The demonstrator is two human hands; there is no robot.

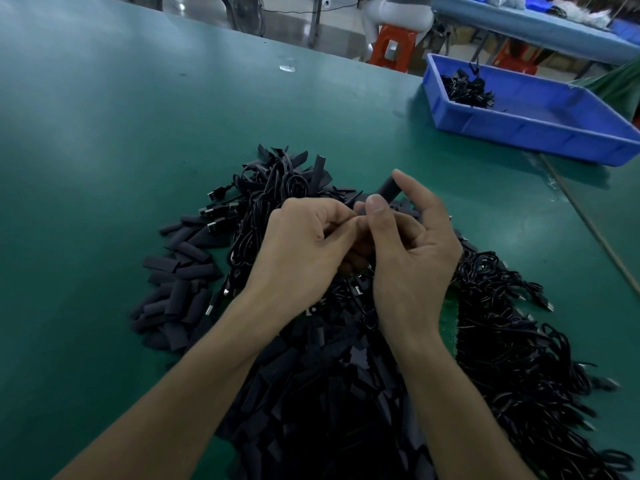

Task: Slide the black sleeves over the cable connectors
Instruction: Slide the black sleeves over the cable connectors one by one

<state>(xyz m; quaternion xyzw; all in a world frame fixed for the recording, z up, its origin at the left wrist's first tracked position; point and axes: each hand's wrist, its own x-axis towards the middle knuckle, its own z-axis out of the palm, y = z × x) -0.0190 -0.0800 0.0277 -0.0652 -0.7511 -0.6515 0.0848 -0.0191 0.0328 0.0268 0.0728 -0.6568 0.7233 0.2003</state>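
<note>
Your right hand (412, 251) pinched one black sleeve (388, 188) between thumb and forefinger, just above the heap, its far end pointing away from you. Your left hand (304, 244) was curled tight, fingertips up against your right thumb. Its own knuckles hid what it gripped, so I cannot tell whether it held anything. Both your forearms lay across the loose sleeves (180, 282) and covered the middle of the heap. Tangled black cables (512, 341) ran from the heap's far edge round to your right, with several metal plugs (216, 211) sticking out on the left. All of it sat on the green table (104, 133). Well apart, at the far right, stood a blue tray (540, 133) with a small bundle (465, 90) of cables in its far corner. Beyond the table were red stools (393, 46). Counted: two hands, one sleeve in hand, one tray, at least two stools; the loose sleeves and cables were too many to count
</note>
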